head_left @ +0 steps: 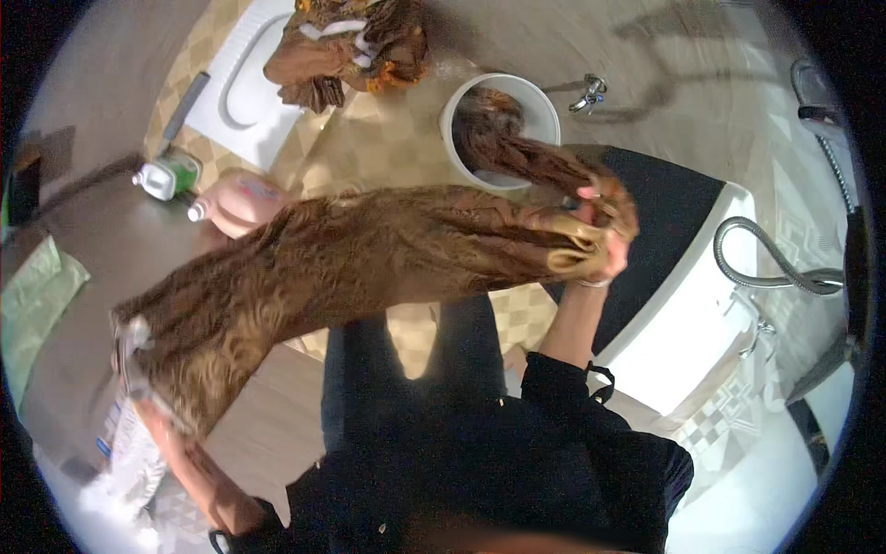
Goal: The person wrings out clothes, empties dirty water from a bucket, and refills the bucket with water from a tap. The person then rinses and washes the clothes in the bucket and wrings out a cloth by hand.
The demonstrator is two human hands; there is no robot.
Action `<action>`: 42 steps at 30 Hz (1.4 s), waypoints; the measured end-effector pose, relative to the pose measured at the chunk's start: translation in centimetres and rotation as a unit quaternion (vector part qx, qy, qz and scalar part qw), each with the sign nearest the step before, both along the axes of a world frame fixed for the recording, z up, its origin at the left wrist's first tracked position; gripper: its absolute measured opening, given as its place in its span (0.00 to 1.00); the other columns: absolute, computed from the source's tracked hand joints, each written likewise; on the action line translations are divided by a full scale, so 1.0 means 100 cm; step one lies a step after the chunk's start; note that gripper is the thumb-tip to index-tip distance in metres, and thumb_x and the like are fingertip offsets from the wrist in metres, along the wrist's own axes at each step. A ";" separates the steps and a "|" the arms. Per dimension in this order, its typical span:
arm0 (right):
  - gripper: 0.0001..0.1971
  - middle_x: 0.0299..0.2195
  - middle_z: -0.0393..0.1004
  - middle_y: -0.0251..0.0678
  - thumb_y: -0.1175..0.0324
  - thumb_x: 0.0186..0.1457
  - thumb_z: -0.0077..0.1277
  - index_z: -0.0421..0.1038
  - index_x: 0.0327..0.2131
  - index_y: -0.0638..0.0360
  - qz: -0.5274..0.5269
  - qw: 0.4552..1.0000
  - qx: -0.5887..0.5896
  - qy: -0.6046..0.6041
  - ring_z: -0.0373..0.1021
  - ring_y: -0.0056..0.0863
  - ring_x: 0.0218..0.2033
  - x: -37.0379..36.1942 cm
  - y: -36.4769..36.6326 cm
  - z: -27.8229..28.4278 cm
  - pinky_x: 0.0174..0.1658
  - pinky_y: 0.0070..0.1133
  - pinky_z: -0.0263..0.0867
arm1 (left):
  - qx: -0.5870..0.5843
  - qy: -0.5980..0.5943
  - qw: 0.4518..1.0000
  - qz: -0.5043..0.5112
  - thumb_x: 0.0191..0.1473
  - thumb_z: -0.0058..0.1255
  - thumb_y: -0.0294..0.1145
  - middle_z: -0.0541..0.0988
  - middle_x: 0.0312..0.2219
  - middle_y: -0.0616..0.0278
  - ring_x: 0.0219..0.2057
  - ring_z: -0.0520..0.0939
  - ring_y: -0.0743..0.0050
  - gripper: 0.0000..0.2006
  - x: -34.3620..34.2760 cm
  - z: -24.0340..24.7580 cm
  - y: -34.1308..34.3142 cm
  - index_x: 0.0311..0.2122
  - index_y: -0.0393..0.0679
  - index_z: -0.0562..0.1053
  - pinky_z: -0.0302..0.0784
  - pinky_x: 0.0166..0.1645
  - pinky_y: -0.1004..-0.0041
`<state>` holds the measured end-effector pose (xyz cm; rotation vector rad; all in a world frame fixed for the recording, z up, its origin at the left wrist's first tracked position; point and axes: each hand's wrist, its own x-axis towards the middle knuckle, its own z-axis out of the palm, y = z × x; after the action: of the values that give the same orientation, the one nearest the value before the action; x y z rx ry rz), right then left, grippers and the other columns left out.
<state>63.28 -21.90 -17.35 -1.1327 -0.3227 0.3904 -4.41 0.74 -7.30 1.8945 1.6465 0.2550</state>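
A long brown patterned cloth [369, 249], crumpled and wet-looking, is stretched across in front of me. My left hand [138, 365] grips its lower left end; glare and motion partly blur the fingers. At the other end, my right hand [610, 254] is closed around a bunched part of the cloth, with a lighter tan fold beside the fingers. From there more brown cloth trails down into a white round bucket [448, 138], where a further dark brown bundle lies.
A heap of brown and orange cloth [355, 51] lies by a white squat-toilet pan [254, 129]. Nearby are a pink jug [242, 205], a green-labelled jug [173, 175] and a grey-handled brush [186, 106]. A wall tap [591, 94], black surface [660, 203] and white basin [674, 342] with metal hose [729, 263] stand right.
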 end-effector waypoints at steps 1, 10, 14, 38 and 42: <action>0.24 0.37 0.67 0.45 0.60 0.46 0.36 0.59 0.44 0.67 0.062 0.997 -0.013 -0.052 0.68 0.28 0.28 0.008 -0.011 0.020 0.29 0.19 0.66 | 0.063 0.086 0.994 -0.031 0.48 0.23 0.66 0.47 0.57 0.50 0.59 0.44 0.59 0.42 0.004 -0.018 -0.008 0.57 0.40 0.47 0.35 0.61 0.66; 0.24 0.40 0.66 0.42 0.64 0.43 0.45 0.59 0.46 0.64 0.285 0.923 -0.179 -0.188 0.66 0.27 0.35 0.030 -0.018 0.094 0.37 0.23 0.64 | -0.219 -0.240 0.943 0.077 0.32 0.49 0.13 0.68 0.35 0.65 0.35 0.69 0.78 0.29 0.356 -0.039 -0.031 0.44 0.45 0.58 0.66 0.41 0.79; 0.26 0.42 0.65 0.40 0.68 0.41 0.51 0.59 0.47 0.63 0.364 0.877 -0.231 -0.211 0.65 0.27 0.38 0.031 -0.009 0.091 0.41 0.24 0.63 | -0.237 -0.306 0.921 0.047 0.30 0.52 0.15 0.68 0.33 0.64 0.36 0.70 0.76 0.29 0.387 -0.064 -0.041 0.42 0.44 0.58 0.65 0.41 0.77; 0.19 0.30 0.71 0.43 0.55 0.37 0.53 0.72 0.30 0.60 0.450 0.556 -0.618 -0.326 0.63 0.38 0.39 -0.098 0.015 -0.066 0.45 0.33 0.53 | -0.494 -0.361 0.745 0.265 0.39 0.56 0.29 0.57 0.46 0.58 0.47 0.62 0.64 0.37 0.472 -0.181 -0.112 0.49 0.55 0.44 0.61 0.43 0.52; 0.20 0.32 0.71 0.42 0.56 0.39 0.51 0.70 0.34 0.60 0.458 0.575 -0.591 -0.333 0.63 0.40 0.39 -0.118 0.022 -0.064 0.46 0.34 0.53 | -0.392 -0.319 0.849 0.155 0.30 0.64 0.36 0.54 0.48 0.53 0.49 0.60 0.63 0.50 0.455 -0.209 -0.123 0.53 0.42 0.39 0.57 0.50 0.59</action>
<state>51.44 -19.69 -23.75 -2.4121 -1.5280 1.2107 41.05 -11.52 -28.17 0.7973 1.2798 0.2500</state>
